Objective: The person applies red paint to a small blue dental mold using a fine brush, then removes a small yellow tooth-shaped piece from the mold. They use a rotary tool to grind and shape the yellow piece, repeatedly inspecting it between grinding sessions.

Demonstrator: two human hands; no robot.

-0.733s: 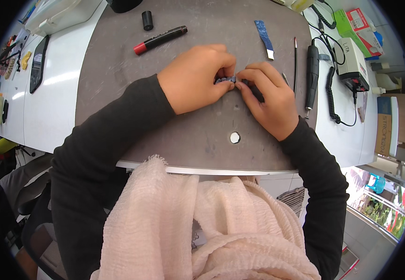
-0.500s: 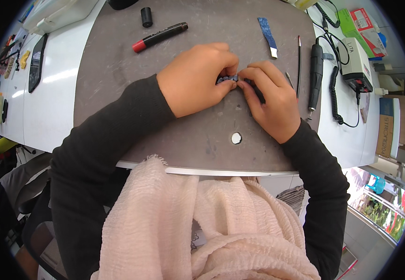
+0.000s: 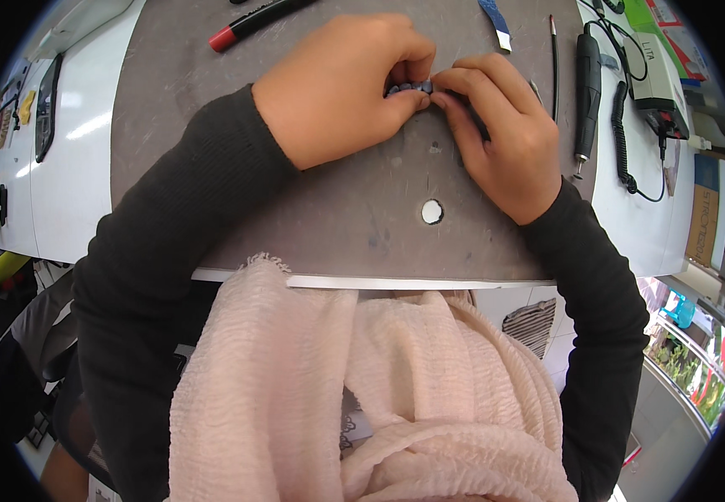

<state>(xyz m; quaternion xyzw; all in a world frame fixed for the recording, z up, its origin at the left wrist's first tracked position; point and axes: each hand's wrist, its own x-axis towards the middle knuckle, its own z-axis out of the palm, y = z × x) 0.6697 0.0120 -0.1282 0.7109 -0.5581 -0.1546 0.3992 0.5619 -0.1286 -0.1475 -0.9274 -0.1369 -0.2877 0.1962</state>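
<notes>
Between the thumb and fingers of my left hand [image 3: 350, 88] is a small dark blue piece with a row of rounded, tooth-like bumps [image 3: 410, 87]. Most of it is hidden by the fingers. My right hand [image 3: 509, 134] is closed in a pinch, its thumb and index fingertips meeting the piece's right end. Something dark shows in the hollow of the right hand, too covered to name. Both hands are just over the grey-brown mat [image 3: 362, 226].
A black marker with a red end [image 3: 254, 23] lies beyond my left hand. To the right are a blue strip with a white end [image 3: 495, 25], a thin brush [image 3: 554, 67], a black rotary handpiece [image 3: 587, 92] and its control box [image 3: 653, 71]. A phone [image 3: 48, 109] lies at left.
The view has shifted, so the table and hands appear higher in the picture. Both hands keep their hold on the dark blue piece, with only slight finger movement.
</notes>
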